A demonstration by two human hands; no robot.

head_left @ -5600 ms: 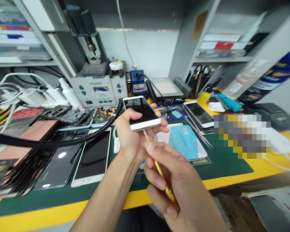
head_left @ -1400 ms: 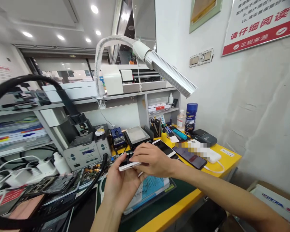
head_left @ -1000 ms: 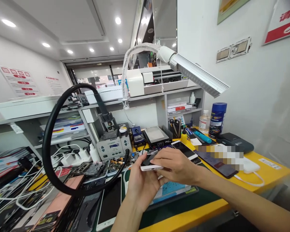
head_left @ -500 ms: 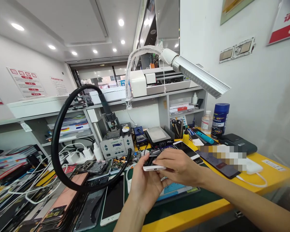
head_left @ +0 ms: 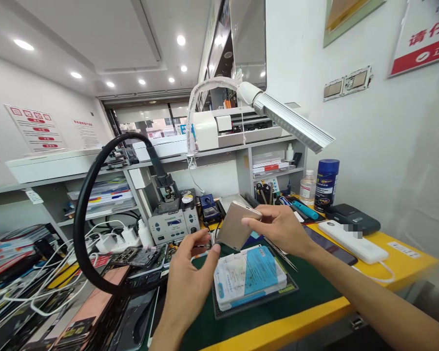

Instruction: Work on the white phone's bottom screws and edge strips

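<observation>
My right hand point(head_left: 281, 228) grips a gold smartphone point(head_left: 236, 226) by its upper right end. The phone is raised and tilted, its back towards me and its port edge uppermost. To the left of the phone, my left hand point(head_left: 193, 265) is open, thumb and fingers apart, touching nothing that I can see. Below both hands lies a blue and white box point(head_left: 250, 273) on a dark mat with a raised grid point(head_left: 219, 312). Tweezers point(head_left: 285, 256) lie just right of the box.
A hot-air station point(head_left: 175, 222) with a thick black hose point(head_left: 81, 219) arches at left. Stacked phones and panels point(head_left: 95, 312) crowd the left side. A blue spray can point(head_left: 327, 185), a clear bottle point(head_left: 307, 187) and a white power bank point(head_left: 354, 241) stand or lie at right.
My hands have moved apart. The phone, held in both hands with its screen up before, is now flipped and lifted in my right hand alone. The box is in fuller view.
</observation>
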